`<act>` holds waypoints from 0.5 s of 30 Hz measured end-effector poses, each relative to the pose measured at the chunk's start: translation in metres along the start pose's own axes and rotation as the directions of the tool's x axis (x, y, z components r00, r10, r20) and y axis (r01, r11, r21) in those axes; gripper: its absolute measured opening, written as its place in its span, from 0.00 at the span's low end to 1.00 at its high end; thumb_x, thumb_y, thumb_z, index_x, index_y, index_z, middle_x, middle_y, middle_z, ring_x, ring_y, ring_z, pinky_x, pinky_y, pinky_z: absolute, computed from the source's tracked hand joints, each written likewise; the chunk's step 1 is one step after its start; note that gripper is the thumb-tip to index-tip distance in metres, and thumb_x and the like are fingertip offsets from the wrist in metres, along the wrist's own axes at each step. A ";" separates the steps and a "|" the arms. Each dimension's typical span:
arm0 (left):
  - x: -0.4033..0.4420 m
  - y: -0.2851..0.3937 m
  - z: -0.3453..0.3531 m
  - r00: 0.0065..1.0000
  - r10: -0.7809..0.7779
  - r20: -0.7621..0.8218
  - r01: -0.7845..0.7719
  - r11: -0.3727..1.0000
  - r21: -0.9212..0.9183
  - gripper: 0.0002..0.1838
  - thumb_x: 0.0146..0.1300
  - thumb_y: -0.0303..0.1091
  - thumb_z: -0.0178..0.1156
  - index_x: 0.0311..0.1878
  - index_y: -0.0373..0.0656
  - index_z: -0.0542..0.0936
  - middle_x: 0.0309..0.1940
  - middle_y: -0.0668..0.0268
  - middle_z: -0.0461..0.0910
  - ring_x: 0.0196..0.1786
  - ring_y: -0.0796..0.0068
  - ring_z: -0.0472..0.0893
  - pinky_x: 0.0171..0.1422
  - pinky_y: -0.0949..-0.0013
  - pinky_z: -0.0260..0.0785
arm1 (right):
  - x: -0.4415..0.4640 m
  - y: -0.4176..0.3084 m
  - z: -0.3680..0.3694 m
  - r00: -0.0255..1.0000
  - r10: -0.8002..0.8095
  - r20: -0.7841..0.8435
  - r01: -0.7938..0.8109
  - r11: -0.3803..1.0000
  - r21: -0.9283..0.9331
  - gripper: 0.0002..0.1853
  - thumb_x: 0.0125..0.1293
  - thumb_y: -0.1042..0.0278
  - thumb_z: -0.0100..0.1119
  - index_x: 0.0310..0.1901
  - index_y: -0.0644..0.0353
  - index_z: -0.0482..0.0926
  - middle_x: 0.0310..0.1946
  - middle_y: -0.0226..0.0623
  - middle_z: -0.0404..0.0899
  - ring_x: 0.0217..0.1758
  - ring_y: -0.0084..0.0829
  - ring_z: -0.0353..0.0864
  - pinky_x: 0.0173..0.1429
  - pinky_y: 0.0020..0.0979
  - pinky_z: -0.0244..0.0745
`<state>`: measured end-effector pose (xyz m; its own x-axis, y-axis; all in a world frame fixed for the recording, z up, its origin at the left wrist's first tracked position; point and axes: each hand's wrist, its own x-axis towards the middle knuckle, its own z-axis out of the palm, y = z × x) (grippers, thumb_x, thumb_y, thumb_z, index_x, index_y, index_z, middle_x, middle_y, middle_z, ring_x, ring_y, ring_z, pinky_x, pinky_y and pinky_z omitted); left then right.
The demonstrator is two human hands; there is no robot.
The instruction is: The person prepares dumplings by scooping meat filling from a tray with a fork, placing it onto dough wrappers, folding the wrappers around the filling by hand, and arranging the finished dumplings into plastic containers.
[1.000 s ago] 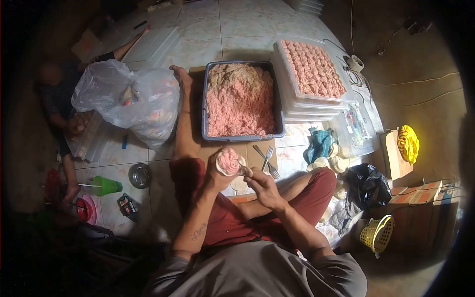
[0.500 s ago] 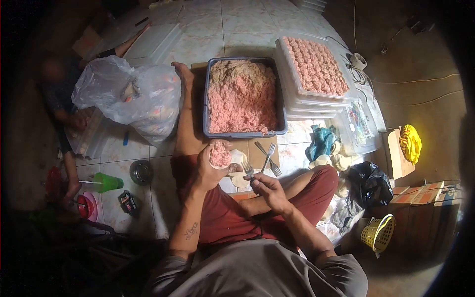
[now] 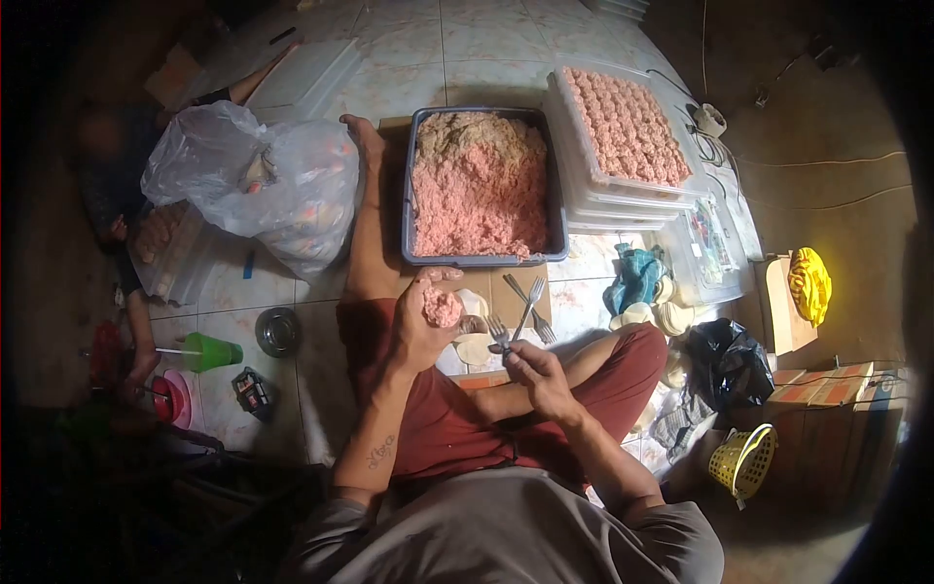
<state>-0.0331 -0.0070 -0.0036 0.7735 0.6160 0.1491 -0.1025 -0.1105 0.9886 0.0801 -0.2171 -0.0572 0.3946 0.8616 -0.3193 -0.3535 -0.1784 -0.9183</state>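
Observation:
My left hand [image 3: 420,329] is cupped around a ball of pink minced filling [image 3: 443,308], just below the grey-blue tub [image 3: 486,261] heaped with pink and tan mince [image 3: 477,200]. A fork [image 3: 499,333] is held in my right hand [image 3: 541,378], its tines pointing up and toward the left hand. Round pale wrappers [image 3: 474,348] lie on the cardboard between my hands and my lap. More forks [image 3: 528,304] rest crossed on the cardboard below the tub.
Stacked clear trays [image 3: 623,204] with rows of pink pieces stand right of the tub. A filled plastic bag [image 3: 282,190] is at left, beside another person [image 3: 117,195]. A green cup [image 3: 209,352], metal bowl [image 3: 277,332], teal cloth [image 3: 634,280] and yellow basket [image 3: 741,462] are around.
The fork has moved away from the filling, and my right hand has shifted right and slightly down. My left hand has turned, closing more around the filling. The view has shifted slightly.

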 end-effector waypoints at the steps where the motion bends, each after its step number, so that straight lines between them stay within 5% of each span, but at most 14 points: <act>1: 0.000 -0.007 0.002 1.000 0.003 0.001 -0.003 1.000 0.000 0.23 0.54 0.24 0.79 0.48 0.39 0.75 0.31 0.71 0.78 0.35 0.81 0.79 0.43 0.74 0.76 | 0.001 0.001 0.006 0.999 -0.021 0.035 0.019 0.998 0.055 0.11 0.79 0.75 0.52 0.56 0.66 0.80 0.37 0.28 0.70 0.37 0.18 0.67 0.43 0.23 0.65; 4: -0.001 -0.025 0.019 1.000 -0.008 -0.010 0.007 0.986 -0.165 0.24 0.51 0.28 0.81 0.47 0.39 0.77 0.31 0.71 0.79 0.33 0.80 0.77 0.42 0.73 0.75 | 0.018 0.012 0.031 0.986 -0.162 0.029 0.162 0.987 0.005 0.11 0.78 0.78 0.50 0.55 0.68 0.80 0.39 0.30 0.73 0.38 0.22 0.70 0.45 0.24 0.68; 6: -0.002 -0.023 0.034 0.993 0.110 -0.046 -0.087 0.934 0.347 0.22 0.50 0.30 0.82 0.42 0.38 0.77 0.30 0.68 0.79 0.33 0.80 0.76 0.42 0.71 0.75 | 0.034 0.014 0.048 0.690 -0.718 -0.092 0.593 0.635 -0.495 0.14 0.73 0.82 0.51 0.57 0.65 0.80 0.38 0.42 0.74 0.38 0.39 0.76 0.45 0.34 0.71; 7: 0.004 -0.026 0.037 0.987 0.014 -0.159 0.056 0.902 0.428 0.21 0.49 0.30 0.83 0.36 0.38 0.76 0.30 0.66 0.79 0.33 0.81 0.75 0.40 0.69 0.74 | 0.033 0.008 0.043 0.786 -0.611 -0.098 0.461 0.684 -0.566 0.16 0.69 0.85 0.52 0.56 0.65 0.80 0.40 0.51 0.75 0.42 0.51 0.77 0.48 0.38 0.73; 8: 0.005 -0.026 0.034 0.987 0.011 -0.161 0.060 0.901 0.429 0.21 0.49 0.30 0.83 0.36 0.38 0.76 0.30 0.66 0.79 0.33 0.81 0.75 0.40 0.69 0.74 | 0.028 0.001 0.038 0.788 -0.608 -0.096 0.460 0.686 -0.564 0.16 0.69 0.85 0.52 0.56 0.65 0.80 0.40 0.51 0.75 0.42 0.51 0.77 0.48 0.38 0.73; 11: 0.003 -0.011 0.002 0.992 0.130 0.001 -0.126 0.962 0.243 0.22 0.48 0.27 0.83 0.37 0.39 0.75 0.29 0.71 0.78 0.34 0.79 0.76 0.42 0.70 0.75 | 0.010 -0.018 0.020 0.877 -0.471 -0.097 0.336 0.745 -0.577 0.16 0.70 0.85 0.52 0.56 0.65 0.80 0.39 0.46 0.74 0.41 0.42 0.77 0.47 0.35 0.72; 13: 0.000 -0.015 0.005 0.990 0.050 -0.129 -0.086 0.953 -0.291 0.23 0.49 0.33 0.84 0.36 0.41 0.75 0.29 0.73 0.76 0.34 0.81 0.75 0.40 0.72 0.73 | -0.002 -0.024 0.018 0.918 -0.387 -0.085 0.308 0.832 -0.461 0.15 0.71 0.85 0.52 0.56 0.66 0.80 0.39 0.44 0.74 0.41 0.38 0.76 0.47 0.32 0.71; 15: -0.004 -0.029 0.008 0.980 0.011 -0.198 -0.063 0.964 -0.260 0.24 0.49 0.36 0.85 0.35 0.41 0.75 0.28 0.73 0.76 0.33 0.81 0.75 0.39 0.72 0.73 | -0.004 -0.017 0.025 0.945 -0.324 -0.055 0.297 0.914 -0.278 0.12 0.74 0.83 0.51 0.54 0.68 0.80 0.39 0.39 0.73 0.41 0.29 0.73 0.46 0.27 0.68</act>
<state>-0.0280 -0.0127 -0.0336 0.6331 0.7570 0.1615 -0.3103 0.0571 0.9489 0.0632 -0.2051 -0.0342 0.5340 0.8453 -0.0174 0.0295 -0.0392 -0.9988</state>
